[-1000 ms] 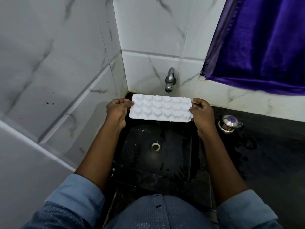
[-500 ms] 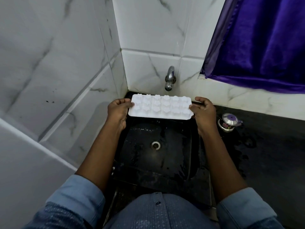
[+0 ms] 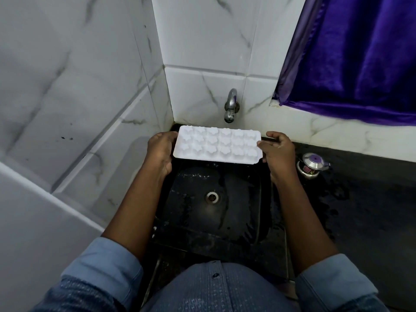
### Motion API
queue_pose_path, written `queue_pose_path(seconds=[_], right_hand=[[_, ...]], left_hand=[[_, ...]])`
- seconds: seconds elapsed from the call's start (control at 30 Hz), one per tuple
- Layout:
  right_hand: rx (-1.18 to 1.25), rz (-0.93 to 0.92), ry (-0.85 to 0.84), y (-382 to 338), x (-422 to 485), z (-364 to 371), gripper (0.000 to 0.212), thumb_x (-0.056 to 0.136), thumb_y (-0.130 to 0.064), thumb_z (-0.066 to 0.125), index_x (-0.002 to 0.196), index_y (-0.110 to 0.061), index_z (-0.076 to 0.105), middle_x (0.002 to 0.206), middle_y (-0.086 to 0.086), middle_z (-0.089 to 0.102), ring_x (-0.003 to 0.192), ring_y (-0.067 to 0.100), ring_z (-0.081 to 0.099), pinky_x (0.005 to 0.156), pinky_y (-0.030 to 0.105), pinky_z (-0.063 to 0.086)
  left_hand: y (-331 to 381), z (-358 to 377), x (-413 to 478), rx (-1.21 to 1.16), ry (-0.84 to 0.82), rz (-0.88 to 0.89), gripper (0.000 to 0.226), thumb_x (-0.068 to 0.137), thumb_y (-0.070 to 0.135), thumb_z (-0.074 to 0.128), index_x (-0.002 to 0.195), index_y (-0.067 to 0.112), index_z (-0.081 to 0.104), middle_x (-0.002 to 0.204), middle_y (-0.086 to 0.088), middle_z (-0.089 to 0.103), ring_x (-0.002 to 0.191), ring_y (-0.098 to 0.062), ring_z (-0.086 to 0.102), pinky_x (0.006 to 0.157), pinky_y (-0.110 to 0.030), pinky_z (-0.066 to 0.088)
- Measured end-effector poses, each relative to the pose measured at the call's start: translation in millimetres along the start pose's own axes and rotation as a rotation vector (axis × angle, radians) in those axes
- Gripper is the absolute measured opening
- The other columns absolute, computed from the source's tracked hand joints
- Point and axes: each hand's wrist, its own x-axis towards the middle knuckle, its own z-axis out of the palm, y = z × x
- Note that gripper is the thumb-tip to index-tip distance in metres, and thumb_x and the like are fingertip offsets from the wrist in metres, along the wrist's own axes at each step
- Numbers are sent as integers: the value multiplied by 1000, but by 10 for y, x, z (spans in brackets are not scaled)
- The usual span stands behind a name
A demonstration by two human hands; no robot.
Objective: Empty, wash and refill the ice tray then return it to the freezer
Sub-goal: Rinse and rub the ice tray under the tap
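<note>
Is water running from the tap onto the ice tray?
No: the tap shows no stream, and the ice tray, held by the left hand and right hand, sits below it.

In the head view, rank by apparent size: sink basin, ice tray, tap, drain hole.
1. Sink basin, by far the largest.
2. Ice tray, held over it at both ends by the hands.
3. Tap.
4. Drain hole, close to the tap in apparent size and farther from the camera, so unsure.

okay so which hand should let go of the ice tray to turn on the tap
Probably the right hand. The tap sits above the right half of the ice tray, nearer that hand, while the left hand holds the far end.
</note>
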Motion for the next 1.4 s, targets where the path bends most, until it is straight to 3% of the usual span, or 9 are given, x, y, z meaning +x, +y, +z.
queue_pose_path(seconds=[0.17,0.33,0.5,0.7,0.87,0.97,1.13,1.3,1.4], right_hand=[[19,17,11,-1,15,-3,35,90,-9,76,124,-13,65,103,8,77,78,14,72,52,24,51],[22,14,-8,12,44,-23,31,92,-8,75,121,-13,68,99,5,78,71,10,72,49,22,49],[5,-12,-44,7,77,-12,22,96,1,64,107,-16,73,95,-1,78,71,2,70,55,20,52],[421,69,-56,-11,37,157,22,96,-1,55,90,-9,75,94,9,76,91,20,71,91,35,57],[644,39,-35,10,69,175,27,99,-1,55,77,-7,71,107,12,72,111,16,70,93,29,56],[514,-20,-25,36,90,165,26,93,11,56,96,-11,69,98,-2,71,86,8,69,77,25,56],[296,-45,-26,184,174,143,55,81,25,47,112,-19,63,117,2,64,100,12,64,87,29,50],[286,-73,-65,249,168,191,60,76,27,45,114,-17,61,118,-3,67,104,10,66,83,22,53],[293,-62,-53,295,232,225,57,70,18,47,111,-20,62,119,-5,67,108,12,66,87,26,54]], left_hand=[[33,34,-61,2,21,7,46,78,8,67,119,-12,68,109,-29,76,97,-48,75,82,-63,61],[70,84,-126,68,28,27,27,94,8,59,113,-7,70,89,-16,77,65,-29,73,55,-35,60],[47,78,-63,92,-74,9,43,107,46,48,114,12,73,100,-7,81,94,-28,75,85,-41,59],[-65,240,-89,-68,-98,8,61,110,59,35,129,10,65,111,-6,77,100,-17,75,91,-33,58],[-146,159,31,-112,-34,20,12,104,2,54,111,7,62,97,-10,65,83,-22,66,70,-37,62],[-159,105,72,-131,-11,30,41,90,-15,54,127,1,60,113,-18,68,95,-30,71,78,-45,62],[-147,101,98,-202,-35,-18,50,87,4,61,136,-7,61,113,-19,72,84,-28,74,64,-34,62],[-167,198,35,-199,-163,-161,46,107,31,46,134,0,66,124,-20,75,110,-40,74,92,-50,60],[-171,219,102,-166,-266,-243,53,111,47,40,122,6,71,117,-17,78,100,-33,78,86,-48,59]])
